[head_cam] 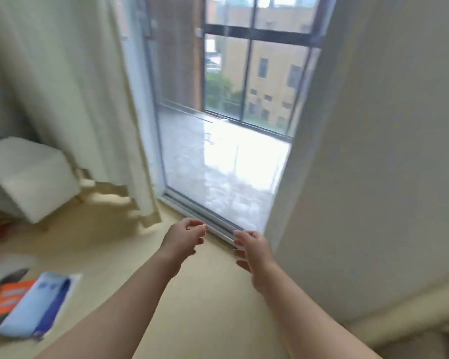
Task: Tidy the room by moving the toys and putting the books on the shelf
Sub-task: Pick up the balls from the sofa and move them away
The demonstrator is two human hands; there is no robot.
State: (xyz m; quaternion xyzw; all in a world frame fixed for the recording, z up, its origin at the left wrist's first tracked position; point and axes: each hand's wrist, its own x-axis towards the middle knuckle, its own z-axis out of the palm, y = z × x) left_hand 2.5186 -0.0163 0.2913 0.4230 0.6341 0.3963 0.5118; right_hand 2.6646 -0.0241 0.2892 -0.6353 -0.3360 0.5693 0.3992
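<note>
Left hand (183, 238), right hand (254, 252) empty; books (34, 304) blurred, cut off.

Glossy paper books (34, 304) on smooth matt floor (208, 307) — soft cloth curtain (70, 94), glass door (218, 161).

Both bare hands reach forward empty, left (183, 238) and right (254, 251), fingers loosely curled.

Bright daylight comes in through the window (254, 73) and makes a white glare on the wet balcony floor (233, 156). The whole picture is soft with motion blur, strongest on the curtain (70, 99) and books (34, 304). Straight lines bend near the edges.
</note>
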